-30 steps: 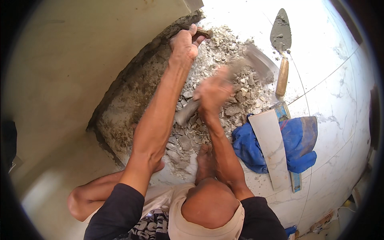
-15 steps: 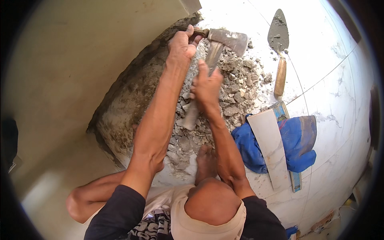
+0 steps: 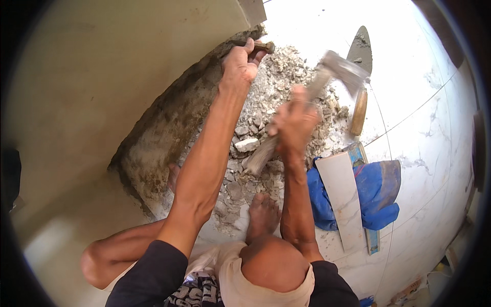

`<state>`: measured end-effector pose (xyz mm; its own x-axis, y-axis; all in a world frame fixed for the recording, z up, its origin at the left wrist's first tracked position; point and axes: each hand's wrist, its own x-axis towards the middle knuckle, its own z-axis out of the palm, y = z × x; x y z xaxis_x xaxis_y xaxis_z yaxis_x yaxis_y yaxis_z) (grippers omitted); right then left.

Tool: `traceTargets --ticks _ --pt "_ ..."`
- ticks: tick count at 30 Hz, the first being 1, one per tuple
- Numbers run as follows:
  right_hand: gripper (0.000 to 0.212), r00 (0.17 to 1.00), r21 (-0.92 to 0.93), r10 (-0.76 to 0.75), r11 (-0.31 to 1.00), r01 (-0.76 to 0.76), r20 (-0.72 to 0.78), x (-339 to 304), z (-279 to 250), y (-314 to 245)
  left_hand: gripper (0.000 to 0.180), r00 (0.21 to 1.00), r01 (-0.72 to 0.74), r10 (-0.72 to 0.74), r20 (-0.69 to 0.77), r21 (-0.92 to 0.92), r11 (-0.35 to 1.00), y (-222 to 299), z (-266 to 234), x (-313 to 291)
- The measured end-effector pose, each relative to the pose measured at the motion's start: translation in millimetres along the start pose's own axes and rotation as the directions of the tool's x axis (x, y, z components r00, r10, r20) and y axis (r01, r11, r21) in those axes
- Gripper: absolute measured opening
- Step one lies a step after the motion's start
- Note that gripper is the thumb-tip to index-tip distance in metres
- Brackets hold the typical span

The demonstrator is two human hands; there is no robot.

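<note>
My left hand (image 3: 238, 65) is closed around a metal chisel (image 3: 266, 47), held against the broken lower edge of the wall; its struck end sticks out past my thumb. My right hand (image 3: 295, 125) grips the wooden handle of a hatchet (image 3: 348, 71), blurred by motion. The hatchet head is up and to the right, apart from the chisel. Broken rubble (image 3: 248, 125) lies beneath both hands and reaches back toward my bare foot (image 3: 263, 215).
A mortar-smeared trowel (image 3: 359, 112) lies on the white tiled floor at the right, partly behind the hatchet head. Nearer, a cut tile strip (image 3: 340, 197) rests on a blue cloth (image 3: 381, 189) and a spirit level (image 3: 373, 243). The beige wall (image 3: 102, 92) borders the left.
The hatchet has swung from the chisel's end away to the right, with my right hand moving right too. My left hand keeps the chisel at the wall's edge.
</note>
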<state>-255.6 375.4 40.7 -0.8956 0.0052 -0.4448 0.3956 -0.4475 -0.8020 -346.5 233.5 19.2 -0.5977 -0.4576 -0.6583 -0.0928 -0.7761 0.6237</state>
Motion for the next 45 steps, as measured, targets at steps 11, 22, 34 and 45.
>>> traceTargets --ticks 11,22,34,45 --pt "0.034 0.947 -0.072 0.296 0.955 -0.289 0.122 2.9 11.2 9.8 0.025 1.000 0.023 -0.025 -0.015 -0.104 0.994 -2.6 2.1 4.7" --pt "0.025 0.998 -0.306 0.036 0.952 -0.016 0.058 10.1 21.0 27.6 0.026 0.999 0.010 -0.014 -0.036 -0.116 0.993 -11.8 1.5 3.6" --pt "0.024 0.975 -0.144 0.196 0.973 -0.181 0.102 -4.9 26.5 30.8 0.025 1.000 0.018 -0.020 -0.010 -0.146 0.989 -9.9 -6.0 5.6" --pt "0.024 0.985 0.111 0.171 0.979 -0.169 -0.011 -10.5 -10.2 -18.2 0.018 0.989 -0.013 0.016 0.150 -0.022 1.000 -7.7 -25.5 3.0"
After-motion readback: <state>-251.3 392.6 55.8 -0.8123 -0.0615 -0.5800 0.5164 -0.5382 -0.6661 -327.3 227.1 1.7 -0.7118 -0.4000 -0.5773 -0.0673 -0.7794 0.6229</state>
